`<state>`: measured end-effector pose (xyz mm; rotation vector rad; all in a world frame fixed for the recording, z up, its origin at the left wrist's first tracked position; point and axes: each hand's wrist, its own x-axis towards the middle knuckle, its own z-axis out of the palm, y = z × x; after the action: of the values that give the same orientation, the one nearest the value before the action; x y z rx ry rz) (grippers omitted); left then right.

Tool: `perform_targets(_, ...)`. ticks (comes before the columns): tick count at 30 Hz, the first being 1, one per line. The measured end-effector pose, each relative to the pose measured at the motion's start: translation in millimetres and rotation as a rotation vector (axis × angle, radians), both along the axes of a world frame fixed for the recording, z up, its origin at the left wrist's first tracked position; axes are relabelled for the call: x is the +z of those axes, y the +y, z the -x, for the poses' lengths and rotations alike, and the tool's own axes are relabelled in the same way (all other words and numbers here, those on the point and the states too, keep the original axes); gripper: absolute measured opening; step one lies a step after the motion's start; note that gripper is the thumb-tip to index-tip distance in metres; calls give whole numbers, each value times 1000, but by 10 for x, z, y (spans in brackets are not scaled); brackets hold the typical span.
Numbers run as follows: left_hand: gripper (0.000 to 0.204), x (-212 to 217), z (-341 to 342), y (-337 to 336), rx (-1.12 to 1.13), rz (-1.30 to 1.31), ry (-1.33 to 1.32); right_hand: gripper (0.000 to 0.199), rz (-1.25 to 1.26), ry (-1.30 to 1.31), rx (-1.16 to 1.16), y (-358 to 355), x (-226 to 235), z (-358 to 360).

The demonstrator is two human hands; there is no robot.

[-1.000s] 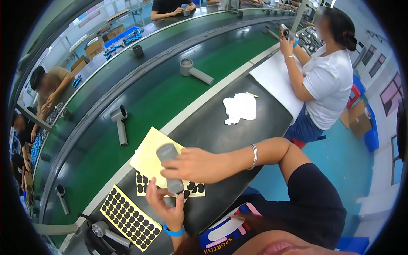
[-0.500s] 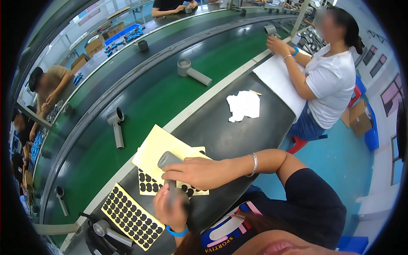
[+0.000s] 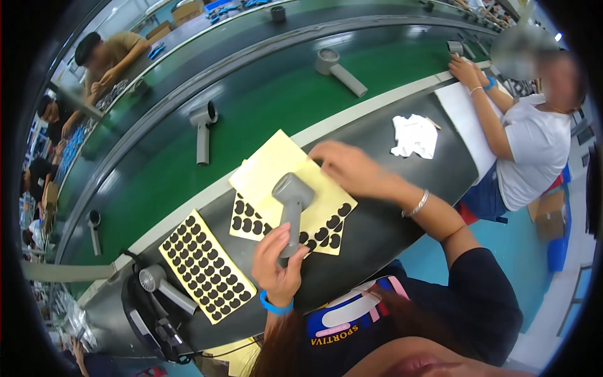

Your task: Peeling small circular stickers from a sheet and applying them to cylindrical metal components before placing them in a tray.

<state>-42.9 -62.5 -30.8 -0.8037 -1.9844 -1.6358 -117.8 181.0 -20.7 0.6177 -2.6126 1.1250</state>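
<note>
My left hand [image 3: 276, 267] is closed around the handle of a grey handheld fan [image 3: 291, 207], its round head tilted up over a plain yellow sheet [image 3: 276, 154]. Beyond the fan's head, my right hand [image 3: 352, 169] hovers at the sheet's right edge, its fingers bent and smeared by motion. Whether it pinches anything is unclear. Beneath the yellow sheet, sticker sheets [image 3: 246, 220] with black rounded shapes stick out. Another sheet of black stickers [image 3: 210, 267] lies to the left of my left hand.
A second grey fan [image 3: 166, 289] lies by a black bag [image 3: 135, 305] at the left. On the green conveyor [image 3: 264, 100] rest several grey fans, one [image 3: 203, 132] straight ahead. A crumpled white cloth [image 3: 416, 136] lies rightward, near a seated co-worker [image 3: 534, 157].
My right hand has left the fan and moved right and away to the sheet's edge. My left hand keeps the fan, its head now over the yellow sheet. The view has shifted.
</note>
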Motion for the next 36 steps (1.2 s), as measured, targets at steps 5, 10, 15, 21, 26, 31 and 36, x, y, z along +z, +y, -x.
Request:
perform_targets(5, 38, 113, -3, 20, 42, 73, 38, 32, -45, 251, -550, 649, -379, 494)
perform_targets(10, 46, 172, 13, 46, -10, 70, 23, 49, -312, 260, -794, 1147, -405, 1040)
perform_targets(15, 47, 154, -2, 70, -20, 53, 14, 41, -490, 144, -611, 1312, -627, 1386)
perform_targets(21, 46, 103, 12, 63, -62, -33, -34, 42, -322, 143, -646, 1420, -569, 844)
perform_targets(26, 44, 28, 32, 98, -107, -78, -34, 39, -154, 68, -738, 1538, -569, -812)
perform_targets(31, 44, 3, 18, 136, -99, -63, 8, 48, -395, 64, -893, 1535, -722, -1358)
perform_targets(36, 43, 57, -15, 124, -75, -13, 18, 45, -529, 216, -906, 1208, -434, -1161)
